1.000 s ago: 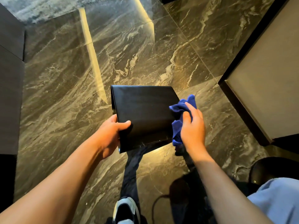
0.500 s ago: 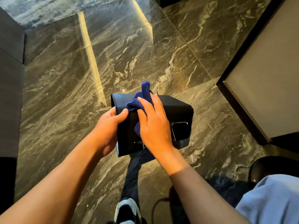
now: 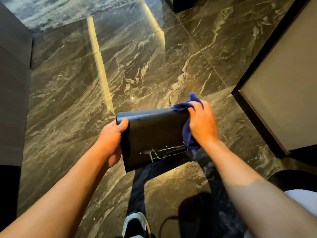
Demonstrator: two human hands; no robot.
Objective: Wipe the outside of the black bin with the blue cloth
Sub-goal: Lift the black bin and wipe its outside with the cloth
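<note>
The black bin [image 3: 154,134] is held up above the floor, one flat side facing me, with pale reflected streaks near its lower edge. My left hand [image 3: 113,136] grips its left edge, thumb on the facing side. My right hand [image 3: 202,124] presses the crumpled blue cloth [image 3: 187,133] against the bin's right edge; a fold of the cloth sticks up past the top right corner. Part of the cloth is hidden under my palm.
Glossy dark marble floor [image 3: 137,66] lies below. A beige panel with a dark frame [image 3: 283,100] stands at the right. Dark wall panels [image 3: 12,83] line the left. My shoe [image 3: 135,224] and trouser leg show under the bin.
My right hand has slid the cloth from the bin's upper left across to its right edge. The bin has turned slightly, so one flat side faces me.
</note>
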